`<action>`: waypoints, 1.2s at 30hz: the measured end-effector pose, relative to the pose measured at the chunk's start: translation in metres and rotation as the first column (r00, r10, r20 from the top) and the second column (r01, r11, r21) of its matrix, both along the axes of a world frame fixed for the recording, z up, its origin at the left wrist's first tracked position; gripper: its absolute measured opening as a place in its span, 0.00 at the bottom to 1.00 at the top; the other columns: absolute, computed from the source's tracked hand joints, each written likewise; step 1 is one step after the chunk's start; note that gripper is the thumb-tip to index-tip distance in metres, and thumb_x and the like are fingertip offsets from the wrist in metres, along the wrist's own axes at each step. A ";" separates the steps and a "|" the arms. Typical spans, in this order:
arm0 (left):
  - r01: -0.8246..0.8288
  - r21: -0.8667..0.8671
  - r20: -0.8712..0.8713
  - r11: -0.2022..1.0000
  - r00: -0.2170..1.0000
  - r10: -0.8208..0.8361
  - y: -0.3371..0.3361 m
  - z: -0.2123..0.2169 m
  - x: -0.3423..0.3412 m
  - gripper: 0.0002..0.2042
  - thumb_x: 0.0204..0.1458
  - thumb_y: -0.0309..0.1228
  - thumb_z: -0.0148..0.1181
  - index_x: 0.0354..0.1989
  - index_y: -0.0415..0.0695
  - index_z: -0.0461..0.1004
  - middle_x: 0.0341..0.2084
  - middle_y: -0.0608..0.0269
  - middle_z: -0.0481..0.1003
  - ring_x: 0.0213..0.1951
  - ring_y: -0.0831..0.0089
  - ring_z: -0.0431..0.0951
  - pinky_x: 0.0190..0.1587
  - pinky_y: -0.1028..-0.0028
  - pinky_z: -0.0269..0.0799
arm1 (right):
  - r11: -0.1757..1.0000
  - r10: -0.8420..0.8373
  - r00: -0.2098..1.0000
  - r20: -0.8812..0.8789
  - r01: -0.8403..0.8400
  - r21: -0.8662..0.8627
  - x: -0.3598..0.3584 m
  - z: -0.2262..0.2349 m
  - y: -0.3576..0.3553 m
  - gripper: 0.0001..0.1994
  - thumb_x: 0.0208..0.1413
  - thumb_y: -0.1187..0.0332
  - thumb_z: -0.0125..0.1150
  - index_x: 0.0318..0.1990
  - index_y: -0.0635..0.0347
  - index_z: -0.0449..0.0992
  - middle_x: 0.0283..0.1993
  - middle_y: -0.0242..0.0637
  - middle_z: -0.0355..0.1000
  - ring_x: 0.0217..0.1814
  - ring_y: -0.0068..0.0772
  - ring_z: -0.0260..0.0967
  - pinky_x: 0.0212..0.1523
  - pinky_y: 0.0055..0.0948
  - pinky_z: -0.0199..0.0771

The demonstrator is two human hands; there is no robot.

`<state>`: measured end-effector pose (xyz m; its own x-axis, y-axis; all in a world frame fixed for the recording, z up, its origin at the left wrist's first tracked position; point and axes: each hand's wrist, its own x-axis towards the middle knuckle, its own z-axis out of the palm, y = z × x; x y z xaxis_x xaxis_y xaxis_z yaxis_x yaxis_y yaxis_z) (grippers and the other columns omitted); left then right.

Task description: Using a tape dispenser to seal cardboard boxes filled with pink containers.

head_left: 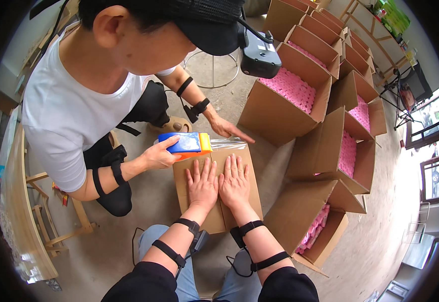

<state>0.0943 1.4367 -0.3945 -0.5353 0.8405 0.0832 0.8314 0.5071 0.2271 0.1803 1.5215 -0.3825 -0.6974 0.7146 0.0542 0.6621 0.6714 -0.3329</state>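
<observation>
A brown cardboard box (214,218) stands on the floor before me, its top flaps folded down and meeting along a middle seam. Flat on the left flap lies my left hand (202,185), fingers spread. Beside it my right hand (234,182) rests flat on the right flap, fingers stretched forward. Beyond my fingertips, a co-worker's hand grips a blue and orange tape dispenser (185,143) over the box's far left edge. Clear packing tape (229,144) stretches from it across the far part of the top. The co-worker's other hand points past the far right corner.
Open cartons (287,100) filled with pink round pieces stand in rows on the right and far right. The co-worker (73,100) crouches at the left, close to the box. A wooden stool (63,221) and a long table (26,211) are at the left.
</observation>
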 end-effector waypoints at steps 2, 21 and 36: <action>-0.008 -0.002 -0.008 1.000 1.000 0.008 -0.002 0.000 -0.001 0.26 0.61 0.42 0.42 0.69 0.54 0.57 0.70 0.65 0.51 0.71 0.52 0.45 0.69 0.43 0.34 | 1.000 0.005 1.000 0.014 -0.005 -0.001 -0.002 0.000 -0.001 0.30 0.64 0.56 0.39 0.70 0.64 0.52 0.75 0.43 0.47 0.78 0.41 0.37 0.74 0.49 0.31; -0.015 -0.016 0.016 1.000 1.000 0.015 0.002 0.006 0.000 0.26 0.62 0.43 0.41 0.69 0.53 0.57 0.70 0.63 0.51 0.71 0.52 0.44 0.69 0.44 0.34 | 1.000 0.002 0.999 0.038 -0.001 -0.015 -0.003 0.004 0.001 0.31 0.64 0.55 0.37 0.70 0.65 0.51 0.75 0.45 0.45 0.79 0.41 0.35 0.75 0.49 0.26; -0.023 -0.039 -0.021 0.999 1.000 0.023 0.002 0.007 0.002 0.26 0.62 0.43 0.42 0.69 0.54 0.57 0.71 0.64 0.50 0.71 0.52 0.45 0.69 0.44 0.36 | 1.000 0.010 1.000 -0.003 -0.010 0.022 -0.002 0.006 0.000 0.30 0.62 0.56 0.42 0.69 0.60 0.56 0.74 0.46 0.48 0.78 0.45 0.39 0.74 0.49 0.30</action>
<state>0.0961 1.4387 -0.3874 -0.5532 0.8308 0.0613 0.8236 0.5344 0.1899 0.1784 1.5212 -0.3768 -0.7046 0.7060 0.0713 0.6542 0.6853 -0.3200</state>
